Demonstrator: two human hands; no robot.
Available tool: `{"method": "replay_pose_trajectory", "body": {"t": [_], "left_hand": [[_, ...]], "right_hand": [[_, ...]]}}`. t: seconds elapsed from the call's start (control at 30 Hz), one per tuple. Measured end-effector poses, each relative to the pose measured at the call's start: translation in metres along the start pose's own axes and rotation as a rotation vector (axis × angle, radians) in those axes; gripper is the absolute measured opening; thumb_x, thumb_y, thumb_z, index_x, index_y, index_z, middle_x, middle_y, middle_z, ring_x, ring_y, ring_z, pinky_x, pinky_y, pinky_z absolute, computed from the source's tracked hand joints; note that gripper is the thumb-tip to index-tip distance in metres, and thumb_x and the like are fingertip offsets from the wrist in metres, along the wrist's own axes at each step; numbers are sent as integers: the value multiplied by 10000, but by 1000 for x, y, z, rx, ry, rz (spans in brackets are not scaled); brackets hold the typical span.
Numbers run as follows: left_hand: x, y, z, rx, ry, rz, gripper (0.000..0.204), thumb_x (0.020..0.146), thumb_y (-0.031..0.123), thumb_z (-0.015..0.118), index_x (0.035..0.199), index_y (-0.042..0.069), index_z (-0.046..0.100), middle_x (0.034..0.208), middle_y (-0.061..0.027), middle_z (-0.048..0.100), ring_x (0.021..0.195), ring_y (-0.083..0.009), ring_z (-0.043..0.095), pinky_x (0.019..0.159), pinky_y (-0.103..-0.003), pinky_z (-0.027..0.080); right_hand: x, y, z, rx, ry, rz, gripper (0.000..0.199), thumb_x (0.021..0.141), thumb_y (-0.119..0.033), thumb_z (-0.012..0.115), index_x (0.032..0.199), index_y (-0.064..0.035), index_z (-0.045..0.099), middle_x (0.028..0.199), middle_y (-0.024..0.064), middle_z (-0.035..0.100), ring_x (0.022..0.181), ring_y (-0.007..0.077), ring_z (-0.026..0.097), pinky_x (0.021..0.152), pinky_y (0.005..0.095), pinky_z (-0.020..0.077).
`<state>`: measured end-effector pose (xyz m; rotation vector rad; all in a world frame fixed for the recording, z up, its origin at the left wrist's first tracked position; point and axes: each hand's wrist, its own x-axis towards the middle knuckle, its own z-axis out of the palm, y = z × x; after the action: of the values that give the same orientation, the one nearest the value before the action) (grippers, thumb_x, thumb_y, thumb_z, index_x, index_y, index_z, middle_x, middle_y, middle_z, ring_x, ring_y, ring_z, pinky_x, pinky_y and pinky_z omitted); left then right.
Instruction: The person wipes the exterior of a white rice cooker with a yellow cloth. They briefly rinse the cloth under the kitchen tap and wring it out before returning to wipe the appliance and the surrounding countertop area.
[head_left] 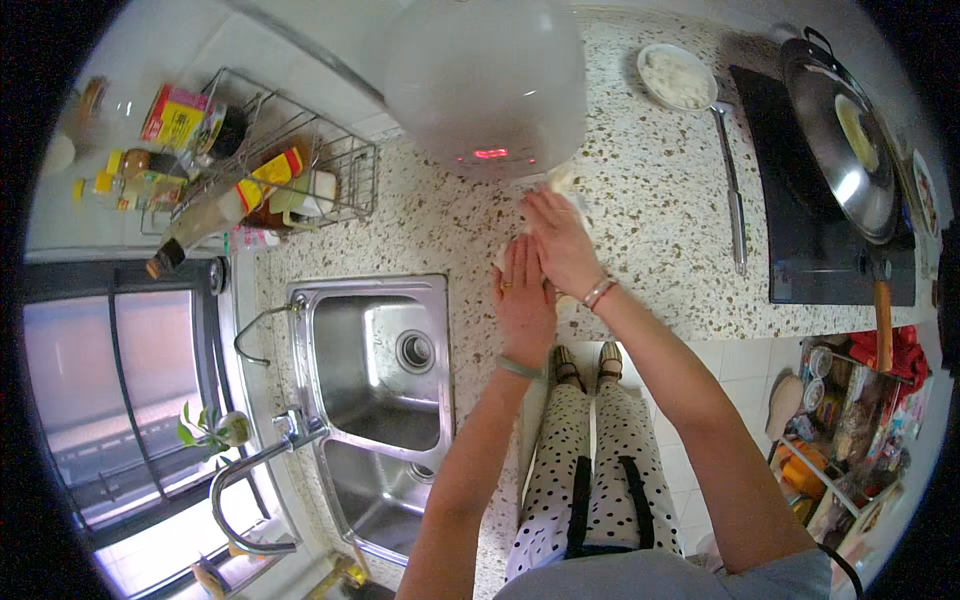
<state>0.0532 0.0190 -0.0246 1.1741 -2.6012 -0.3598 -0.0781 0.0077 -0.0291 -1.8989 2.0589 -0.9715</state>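
Note:
Both hands are together on the speckled stone counter (640, 240), fingers stretched out and palms down. My left hand (523, 305) lies flat beside my right hand (562, 240), which reaches a little farther forward and to the right. A pale, dough-like piece (563, 182) shows just past my right fingertips. The hands cover most of what is beneath them, so its full shape is hidden. A white bowl (680, 78) of white powder stands at the far right, with a long metal-handled utensil (738, 195) lying next to it.
Ahead stands a large, hazy, rounded object (480, 80) with red lit marks. A wok (850, 140) with a yellow flat piece and wooden handle sits on the black cooktop (790, 270). To the left are a double steel sink (447, 370) and a wire rack (340, 170) of bottles.

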Motion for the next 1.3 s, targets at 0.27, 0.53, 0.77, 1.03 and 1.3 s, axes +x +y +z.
{"method": "replay_pose_trajectory", "body": {"t": [0.27,0.53,0.77,1.03,1.3], "left_hand": [[-50,-30,-43,-121,-142,-340,625,786,56,638,1354,42,380,1331,-174,462,1166,-369,443,967,-491,354],[-148,-16,-104,-1367,-17,-668,710,687,-112,525,1374,23,411,1306,-132,502,1201,-226,485,1011,-337,390],[-267,-10,-200,-1725,356,-701,701,686,-34,465,1382,10,397,1287,-120,509,1199,-213,488,1036,-326,368],[-399,-54,-187,-1652,509,-1343,368,913,238,604,1200,18,534,1040,-65,619,924,-153,607,762,-282,508],[-474,-118,-194,-1633,1001,-1160,329,904,100,577,1212,22,492,1088,-71,587,950,-150,575,810,-282,484]], "right_hand": [[4,-46,35,565,-336,-209,422,757,59,479,1096,-103,671,1204,117,610,1143,258,550,1018,373,414],[-80,-90,-14,367,-358,-353,383,908,-254,569,1240,-63,566,1225,140,571,1085,295,555,976,361,411],[-109,-173,-29,942,-1181,533,448,913,-362,571,1223,-39,568,1142,91,605,952,163,612,767,312,520],[-138,-337,60,977,-1319,164,213,872,-146,614,1035,-14,650,857,18,644,711,74,590,617,233,506],[-105,-430,156,969,-878,434,261,919,-266,578,1006,-20,595,740,60,635,515,110,574,428,240,473]]}}
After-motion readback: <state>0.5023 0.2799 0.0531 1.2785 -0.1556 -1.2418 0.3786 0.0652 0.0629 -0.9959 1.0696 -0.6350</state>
